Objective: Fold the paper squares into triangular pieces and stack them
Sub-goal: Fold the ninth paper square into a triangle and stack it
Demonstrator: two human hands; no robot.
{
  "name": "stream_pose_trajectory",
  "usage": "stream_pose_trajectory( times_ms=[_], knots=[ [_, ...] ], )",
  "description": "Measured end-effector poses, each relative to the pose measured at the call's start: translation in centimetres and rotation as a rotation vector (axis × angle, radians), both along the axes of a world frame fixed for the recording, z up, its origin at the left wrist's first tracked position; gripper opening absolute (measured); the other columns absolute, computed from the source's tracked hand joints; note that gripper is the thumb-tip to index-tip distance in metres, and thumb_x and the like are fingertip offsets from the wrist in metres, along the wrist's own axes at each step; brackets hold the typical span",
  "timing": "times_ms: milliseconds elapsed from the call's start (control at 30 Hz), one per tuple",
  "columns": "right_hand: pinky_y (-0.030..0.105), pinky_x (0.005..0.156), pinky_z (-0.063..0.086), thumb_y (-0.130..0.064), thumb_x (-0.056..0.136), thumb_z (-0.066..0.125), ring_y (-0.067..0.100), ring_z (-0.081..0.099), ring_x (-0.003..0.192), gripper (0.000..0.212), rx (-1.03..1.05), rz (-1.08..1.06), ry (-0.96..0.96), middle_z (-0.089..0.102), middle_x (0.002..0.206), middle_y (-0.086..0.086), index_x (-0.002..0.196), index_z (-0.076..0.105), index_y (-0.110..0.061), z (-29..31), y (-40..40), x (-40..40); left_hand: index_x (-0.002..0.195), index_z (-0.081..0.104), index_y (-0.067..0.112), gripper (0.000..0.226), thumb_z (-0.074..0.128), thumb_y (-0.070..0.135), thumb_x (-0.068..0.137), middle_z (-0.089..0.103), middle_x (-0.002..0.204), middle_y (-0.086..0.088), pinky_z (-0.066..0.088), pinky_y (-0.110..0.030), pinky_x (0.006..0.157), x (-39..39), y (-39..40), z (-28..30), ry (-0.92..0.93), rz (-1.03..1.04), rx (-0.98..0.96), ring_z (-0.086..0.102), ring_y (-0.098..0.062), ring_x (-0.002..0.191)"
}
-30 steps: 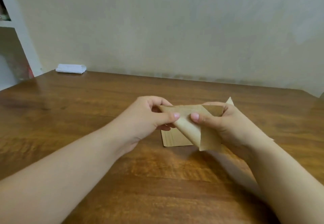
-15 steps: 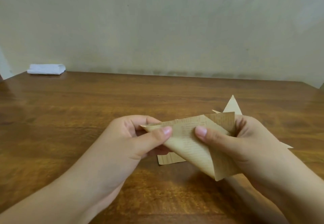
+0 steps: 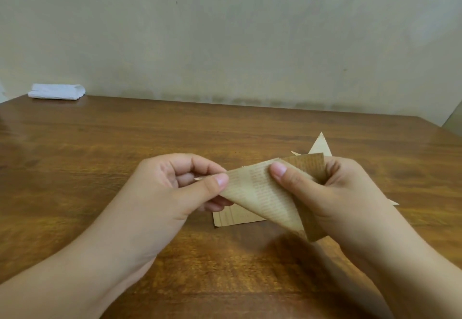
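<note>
Left hand (image 3: 175, 188) and right hand (image 3: 332, 193) both pinch the paper square (image 3: 265, 196); we'd align corners, then crease.

Since the earlier pictures, the folded paper (image 3: 262, 193) has been brought lower in view and nearer the near edge of the table (image 3: 100, 156). The grip of the left hand (image 3: 172, 188) has been shifted: its thumb is now pressed at the paper's left corner rather than further in. The upper flap has been curled further over by the right hand (image 3: 332, 193). More of the triangles (image 3: 321, 145) behind the right hand has been uncovered.
</note>
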State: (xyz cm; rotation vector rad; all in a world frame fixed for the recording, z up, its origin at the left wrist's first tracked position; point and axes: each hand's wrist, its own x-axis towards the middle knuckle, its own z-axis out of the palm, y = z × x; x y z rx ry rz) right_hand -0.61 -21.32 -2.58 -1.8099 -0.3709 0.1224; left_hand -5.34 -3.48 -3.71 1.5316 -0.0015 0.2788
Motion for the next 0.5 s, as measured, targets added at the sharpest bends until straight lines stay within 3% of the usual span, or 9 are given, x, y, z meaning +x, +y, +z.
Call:
stream_pose_trajectory(
  times_ms=[300,400,500],
  knots=[
    [0.018,0.039,0.036,-0.050,0.062,0.067,0.009,0.051,0.044,0.042,-0.022,0.002,0.002,0.056,0.051,-0.005,0.065,0.064,-0.008,-0.37,-0.13,0.32,0.064,0.071,0.005,0.010,0.069,0.011,0.056,0.067,0.057,-0.017,0.048,-0.015,0.044,0.01,-0.11,0.18,-0.046,0.066,-0.003,0.065,-0.015,0.047],
    [0.019,0.040,0.038,-0.047,0.061,0.067,0.008,0.054,0.047,0.044,0.007,0.001,0.016,0.059,0.053,-0.003,0.068,0.064,-0.004,-0.30,-0.26,0.48,0.072,0.071,0.006,0.016,0.069,0.009,0.057,0.069,0.061,-0.017,0.051,-0.016,0.046,-0.02,-0.21,0.29,-0.051,0.059,-0.031,0.067,-0.016,0.050],
    [0.028,0.052,0.041,-0.048,0.059,0.069,0.016,0.054,0.055,0.052,0.024,-0.015,-0.006,0.060,0.062,0.006,0.074,0.064,0.001,-0.31,-0.47,0.81,0.086,0.071,0.012,0.024,0.065,0.010,0.063,0.073,0.071,-0.012,0.055,-0.017,0.055,-0.14,-0.23,0.38,-0.044,0.044,-0.042,0.070,-0.016,0.061]
  ],
)
